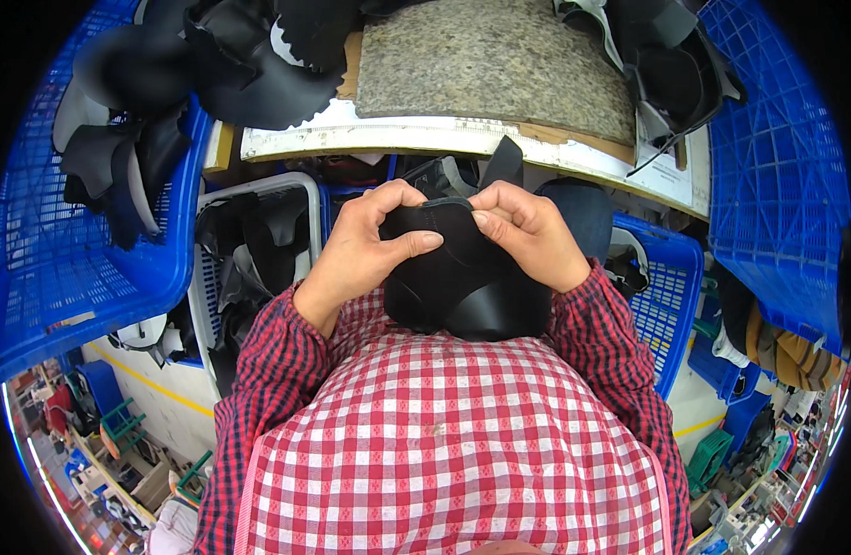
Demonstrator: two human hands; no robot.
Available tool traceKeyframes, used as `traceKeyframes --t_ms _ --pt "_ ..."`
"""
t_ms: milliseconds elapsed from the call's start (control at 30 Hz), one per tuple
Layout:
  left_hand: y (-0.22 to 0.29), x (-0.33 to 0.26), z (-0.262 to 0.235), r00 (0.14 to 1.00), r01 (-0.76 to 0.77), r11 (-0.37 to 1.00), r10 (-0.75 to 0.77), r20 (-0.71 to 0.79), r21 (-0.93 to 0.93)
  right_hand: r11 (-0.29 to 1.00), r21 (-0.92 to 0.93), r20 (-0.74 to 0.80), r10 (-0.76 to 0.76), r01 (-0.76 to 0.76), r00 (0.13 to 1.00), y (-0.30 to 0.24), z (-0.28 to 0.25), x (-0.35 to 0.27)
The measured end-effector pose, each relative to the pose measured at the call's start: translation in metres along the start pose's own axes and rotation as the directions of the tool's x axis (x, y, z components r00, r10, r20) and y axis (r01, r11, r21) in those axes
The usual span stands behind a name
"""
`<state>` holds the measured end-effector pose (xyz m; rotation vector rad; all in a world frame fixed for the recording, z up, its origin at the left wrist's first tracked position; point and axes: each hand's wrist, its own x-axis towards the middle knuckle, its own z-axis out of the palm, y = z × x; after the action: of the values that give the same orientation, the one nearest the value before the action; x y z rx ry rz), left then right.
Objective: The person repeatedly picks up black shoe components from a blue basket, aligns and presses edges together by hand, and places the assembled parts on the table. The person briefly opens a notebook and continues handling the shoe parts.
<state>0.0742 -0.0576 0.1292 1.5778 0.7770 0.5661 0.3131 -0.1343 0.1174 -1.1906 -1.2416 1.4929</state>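
Note:
Between my two hands I hold a black shoe upper [476,282], close in front of my checked apron. Its top edge is pinched by my left hand [384,236], thumb on the near face and fingers curled behind. My right hand [527,231] grips the same edge a little to the right, its thumb pressed near the rim. The lower part bulges out smooth and shiny toward my belly. A black strap-like piece [504,162] sticks up just behind my right fingers; whether it belongs to the upper I cannot tell.
Ahead is a workbench with a speckled stone slab [481,65]. Black shoe parts [259,74] lie piled at its left, more [671,79] at its right. Blue plastic baskets [166,268] [768,213] flank me. A grey crate [312,217] of black pieces stands below the bench.

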Motion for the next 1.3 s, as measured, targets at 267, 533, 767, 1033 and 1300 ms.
traceKeyframes --t_ms 267,533,767,1033,1300 --pt "0.005 0.002 0.016 1.000 0.009 0.992 -0.010 -0.011 -0.129 0.971 0.237 0.038 0.004 -0.013 0.999 -0.001 -0.014 -0.012" --pt "0.009 0.004 0.020 1.000 0.016 0.983 -0.011 0.030 -0.183 0.999 0.028 0.066 -0.042 0.040 0.997 0.015 -0.006 -0.018" --pt "0.004 0.004 0.015 1.000 0.017 0.992 -0.015 0.016 -0.127 0.988 -0.134 -0.084 -0.086 0.074 0.993 0.019 0.008 -0.020" --pt "0.004 0.005 0.009 0.997 0.075 0.994 -0.076 0.011 0.080 0.812 -0.579 -0.206 -0.233 0.074 0.950 0.013 0.018 -0.025" --pt "0.033 0.023 0.015 0.993 -0.062 0.984 0.043 0.111 0.167 0.744 -0.668 -0.241 -0.245 0.023 0.939 0.012 0.024 -0.025"
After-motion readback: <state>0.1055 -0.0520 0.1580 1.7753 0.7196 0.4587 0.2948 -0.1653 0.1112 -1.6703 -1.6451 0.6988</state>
